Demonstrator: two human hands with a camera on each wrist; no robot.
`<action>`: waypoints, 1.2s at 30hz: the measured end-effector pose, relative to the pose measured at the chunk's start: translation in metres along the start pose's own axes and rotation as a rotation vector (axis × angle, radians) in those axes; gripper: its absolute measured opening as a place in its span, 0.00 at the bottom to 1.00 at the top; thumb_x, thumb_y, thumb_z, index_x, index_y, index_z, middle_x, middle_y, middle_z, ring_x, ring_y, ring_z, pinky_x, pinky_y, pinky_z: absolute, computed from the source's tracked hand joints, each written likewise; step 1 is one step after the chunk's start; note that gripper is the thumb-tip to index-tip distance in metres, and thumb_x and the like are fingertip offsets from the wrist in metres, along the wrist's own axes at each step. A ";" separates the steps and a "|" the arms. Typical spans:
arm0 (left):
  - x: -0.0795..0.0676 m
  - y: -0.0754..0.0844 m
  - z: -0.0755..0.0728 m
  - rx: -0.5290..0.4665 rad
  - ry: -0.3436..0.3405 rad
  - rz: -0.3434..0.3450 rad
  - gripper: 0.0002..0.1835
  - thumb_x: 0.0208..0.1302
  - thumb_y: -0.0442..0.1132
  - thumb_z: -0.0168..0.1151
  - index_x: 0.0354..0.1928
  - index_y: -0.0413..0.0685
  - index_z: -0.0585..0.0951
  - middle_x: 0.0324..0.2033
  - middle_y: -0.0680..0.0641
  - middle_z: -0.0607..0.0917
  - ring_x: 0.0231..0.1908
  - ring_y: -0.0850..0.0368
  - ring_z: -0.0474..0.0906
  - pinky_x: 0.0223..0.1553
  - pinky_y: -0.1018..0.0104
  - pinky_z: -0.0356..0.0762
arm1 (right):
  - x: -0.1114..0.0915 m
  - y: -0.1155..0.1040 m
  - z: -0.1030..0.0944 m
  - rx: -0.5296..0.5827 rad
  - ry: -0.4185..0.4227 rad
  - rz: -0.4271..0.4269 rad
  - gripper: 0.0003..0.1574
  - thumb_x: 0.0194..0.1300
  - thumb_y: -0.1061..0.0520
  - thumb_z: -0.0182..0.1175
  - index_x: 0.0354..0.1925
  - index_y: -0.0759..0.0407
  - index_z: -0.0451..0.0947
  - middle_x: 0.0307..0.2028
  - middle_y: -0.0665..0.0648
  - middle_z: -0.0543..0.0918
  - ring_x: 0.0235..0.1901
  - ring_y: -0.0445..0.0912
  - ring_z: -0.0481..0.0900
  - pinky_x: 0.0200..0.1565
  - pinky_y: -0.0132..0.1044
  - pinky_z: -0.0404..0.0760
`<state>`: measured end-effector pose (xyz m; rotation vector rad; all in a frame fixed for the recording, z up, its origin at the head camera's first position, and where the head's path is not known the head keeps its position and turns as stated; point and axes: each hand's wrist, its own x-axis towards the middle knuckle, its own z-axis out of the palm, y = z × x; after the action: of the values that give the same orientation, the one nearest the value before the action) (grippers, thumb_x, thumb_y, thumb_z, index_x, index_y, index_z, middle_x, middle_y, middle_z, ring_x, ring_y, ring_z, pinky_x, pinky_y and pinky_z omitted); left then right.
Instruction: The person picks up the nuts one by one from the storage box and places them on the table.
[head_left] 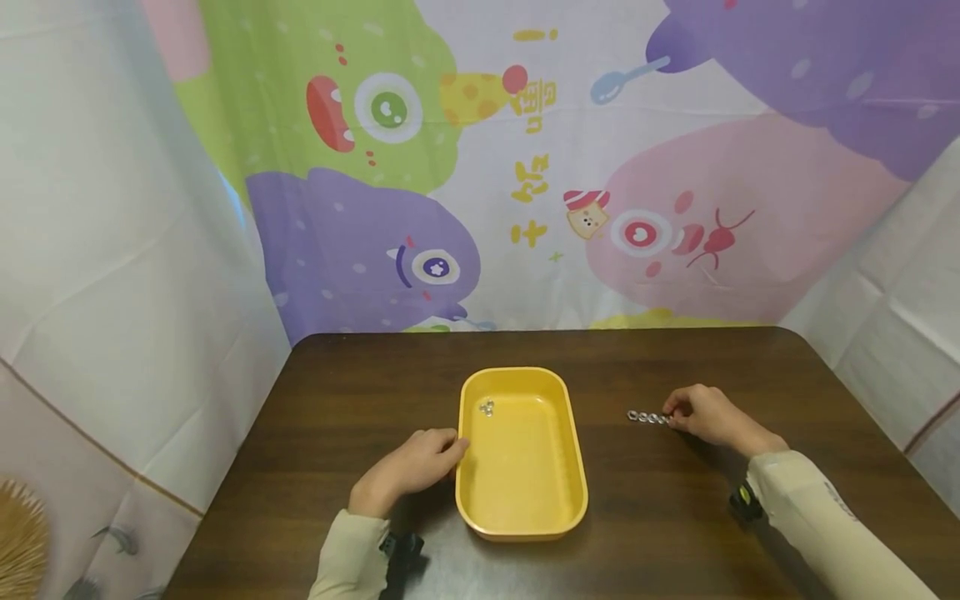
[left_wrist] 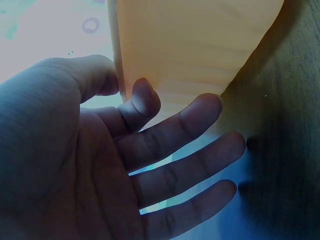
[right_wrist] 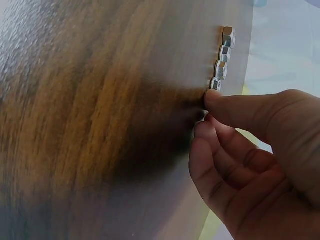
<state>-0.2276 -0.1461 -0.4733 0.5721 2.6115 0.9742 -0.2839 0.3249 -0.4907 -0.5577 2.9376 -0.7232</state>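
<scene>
My left hand (head_left: 416, 462) rests at the left side of a yellow tray (head_left: 522, 531), thumb at its rim. In the left wrist view its other fingers (left_wrist: 200, 160) stretch loosely beside the tray's outer wall (left_wrist: 190, 45). To the right of the tray, a short row of silver hex nuts (head_left: 643, 417) lies on the table. My right hand (head_left: 708, 414) is at the near-hand end of that row, pinching a nut (right_wrist: 204, 116) that is mostly hidden by thumb and fingertips. The other nuts (right_wrist: 222, 69) stretch away from the thumb in the right wrist view.
A few silver nuts (head_left: 487, 407) lie inside the tray, near its far left corner. The brown wooden table (head_left: 360, 375) ends at a back edge before a printed cartoon curtain (head_left: 525, 167). White fabric (head_left: 112, 208) hangs at the sides.
</scene>
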 end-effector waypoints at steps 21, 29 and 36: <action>-0.001 0.002 -0.001 -0.016 -0.009 -0.011 0.19 0.81 0.48 0.47 0.31 0.48 0.76 0.22 0.53 0.75 0.22 0.59 0.69 0.28 0.64 0.68 | 0.010 -0.021 -0.024 -0.032 0.128 -0.001 0.09 0.65 0.62 0.64 0.43 0.66 0.83 0.35 0.57 0.87 0.36 0.49 0.84 0.38 0.45 0.81; 0.000 0.001 -0.001 -0.022 -0.013 -0.022 0.19 0.81 0.49 0.46 0.31 0.48 0.76 0.22 0.52 0.75 0.23 0.59 0.69 0.28 0.64 0.68 | 0.019 -0.053 -0.031 -0.038 0.063 -0.024 0.27 0.68 0.53 0.67 0.59 0.69 0.78 0.52 0.70 0.86 0.50 0.62 0.85 0.50 0.57 0.82; -0.001 0.002 -0.001 -0.024 -0.013 -0.022 0.19 0.82 0.48 0.46 0.31 0.48 0.76 0.22 0.52 0.76 0.22 0.59 0.69 0.28 0.64 0.68 | 0.030 -0.083 -0.031 -0.070 -0.072 -0.045 0.46 0.69 0.44 0.67 0.72 0.69 0.65 0.66 0.73 0.75 0.64 0.67 0.76 0.63 0.64 0.73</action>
<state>-0.2266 -0.1457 -0.4712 0.5410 2.5859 0.9909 -0.2892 0.2591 -0.4239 -0.6432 2.9021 -0.5938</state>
